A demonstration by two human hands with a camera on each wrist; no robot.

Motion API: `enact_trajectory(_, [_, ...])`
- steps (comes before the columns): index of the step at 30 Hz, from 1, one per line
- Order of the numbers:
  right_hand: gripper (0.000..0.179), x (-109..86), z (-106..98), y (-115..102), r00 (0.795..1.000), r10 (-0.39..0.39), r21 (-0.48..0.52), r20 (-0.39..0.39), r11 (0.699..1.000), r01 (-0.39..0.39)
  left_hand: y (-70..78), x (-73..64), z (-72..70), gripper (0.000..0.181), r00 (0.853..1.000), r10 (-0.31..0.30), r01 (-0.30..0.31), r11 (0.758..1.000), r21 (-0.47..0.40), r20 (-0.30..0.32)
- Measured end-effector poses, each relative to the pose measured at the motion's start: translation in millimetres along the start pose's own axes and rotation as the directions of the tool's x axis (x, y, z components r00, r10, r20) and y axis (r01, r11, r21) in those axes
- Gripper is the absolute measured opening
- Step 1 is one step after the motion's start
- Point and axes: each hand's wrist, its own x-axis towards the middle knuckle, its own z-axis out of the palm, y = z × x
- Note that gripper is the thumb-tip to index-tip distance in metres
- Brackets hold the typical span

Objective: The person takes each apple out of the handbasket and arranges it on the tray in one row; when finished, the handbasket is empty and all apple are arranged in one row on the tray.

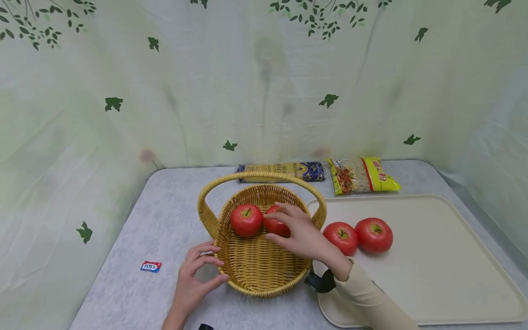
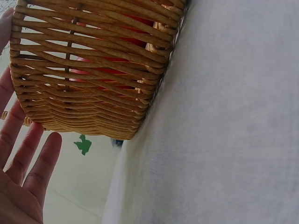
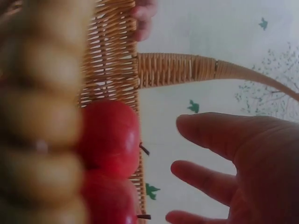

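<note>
A round wicker basket [image 1: 264,266] with an arched handle stands on the table, two red apples inside. One apple [image 1: 246,220] sits at the left; the other apple [image 1: 274,224] is partly covered by my right hand [image 1: 299,231], which reaches over the basket's right side. In the right wrist view, that hand's fingers [image 3: 205,179] are spread apart, with a gap between them and the apples. My left hand [image 1: 195,277] touches the basket's left rim with its fingertips. Its fingers [image 2: 42,163] look straight beside the weave in the left wrist view.
Right of the basket, a cream tray [image 1: 433,275] bears two more apples, a nearer one [image 1: 341,238] and its neighbour [image 1: 374,235]. Behind lie a noodle packet [image 1: 284,171] and a yellow food bag [image 1: 360,175]. A small red-blue wrapper [image 1: 151,266] lies at the left.
</note>
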Motion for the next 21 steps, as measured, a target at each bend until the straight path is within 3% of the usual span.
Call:
enact_trajectory(13, [0.054,6.7,12,8,0.987,0.153,-0.076,0.041,0.986,-0.150,-1.0,0.1,0.5,0.041,1.000,-0.006,0.006,1.000,0.006,0.002])
enact_trajectory(21, [0.053,7.5,24,16,0.995,0.092,-0.192,-0.025,0.977,-0.095,-0.8,-0.1,1.1,0.044,1.000,0.001,-0.001,1.000,0.000,0.002])
